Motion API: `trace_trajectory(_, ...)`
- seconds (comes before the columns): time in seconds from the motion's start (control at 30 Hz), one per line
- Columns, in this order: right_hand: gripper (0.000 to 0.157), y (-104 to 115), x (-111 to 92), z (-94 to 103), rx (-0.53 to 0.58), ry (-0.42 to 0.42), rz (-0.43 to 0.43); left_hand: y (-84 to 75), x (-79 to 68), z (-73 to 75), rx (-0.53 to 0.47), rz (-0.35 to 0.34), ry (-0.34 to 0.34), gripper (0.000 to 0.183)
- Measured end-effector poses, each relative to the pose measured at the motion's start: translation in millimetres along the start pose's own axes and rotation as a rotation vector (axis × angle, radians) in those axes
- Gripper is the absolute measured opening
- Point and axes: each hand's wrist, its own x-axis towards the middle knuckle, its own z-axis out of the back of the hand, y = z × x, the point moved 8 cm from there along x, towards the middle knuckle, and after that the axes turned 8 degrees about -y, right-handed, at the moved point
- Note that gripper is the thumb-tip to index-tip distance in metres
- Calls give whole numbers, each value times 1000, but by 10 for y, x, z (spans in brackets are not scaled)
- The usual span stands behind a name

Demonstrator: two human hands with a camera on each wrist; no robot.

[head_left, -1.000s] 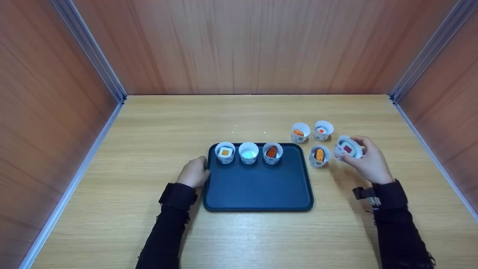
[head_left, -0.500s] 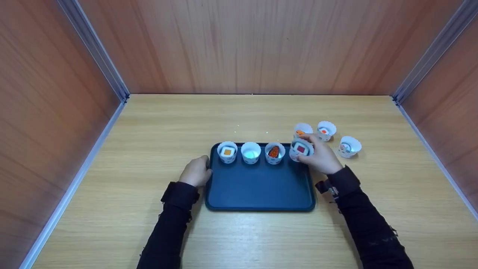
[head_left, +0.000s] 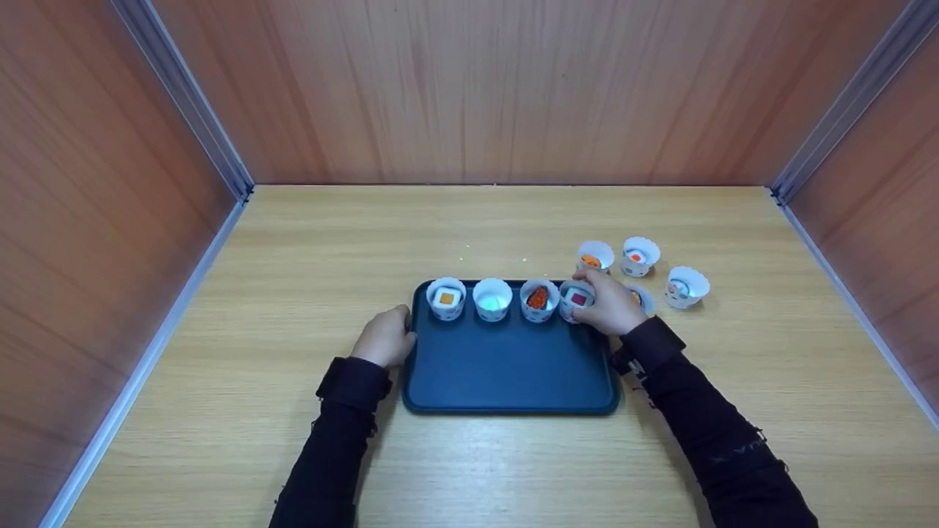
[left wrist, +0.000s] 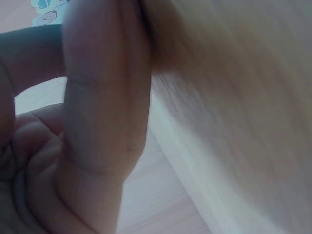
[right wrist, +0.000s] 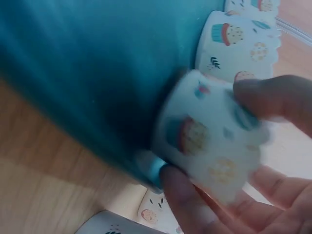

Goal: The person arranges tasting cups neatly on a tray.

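In the head view my left hand (head_left: 385,337) grips the left rim of a dark blue tray (head_left: 506,374). My right hand (head_left: 612,306) pinches a paper cupcake cup (right wrist: 200,129) between thumb and fingers at the tray's far right corner. Inside that cup sits a white square piece with a dark red centre. Close beside it along the far rim stand three more cups: one with a red-brown piece (head_left: 538,298), one with pale, glowing contents (head_left: 492,299), one with a white-and-yellow square (head_left: 446,297). Whether the held cup touches the tray is hard to tell.
Right of the tray, on the wooden table (head_left: 308,242), stand a cup with orange contents (head_left: 590,258), a cup with a white-and-red piece (head_left: 640,258) and another patterned cup (head_left: 686,287). My right hand partly hides one more cup (head_left: 643,297). Wood panels (head_left: 469,95) enclose the table.
My right hand has carried the cup with the dark red centre leftward from the table's right side and lowered it at the tray's far right. My left hand stays on the rim.
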Motion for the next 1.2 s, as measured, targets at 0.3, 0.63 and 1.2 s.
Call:
trace_trajectory(0.3, 65, 17, 40, -30, -28, 33, -4, 18, 11, -14, 9, 18, 18, 6)
trace_trajectory(0.63, 74, -49, -108, 281, 137, -127, 86, 18, 13, -15, 9, 20, 23, 7)
trace_trajectory(1.2, 87, -518, -365, 658, -30, -195, -16, 5, 8, 1, 5, 4, 6, 4)
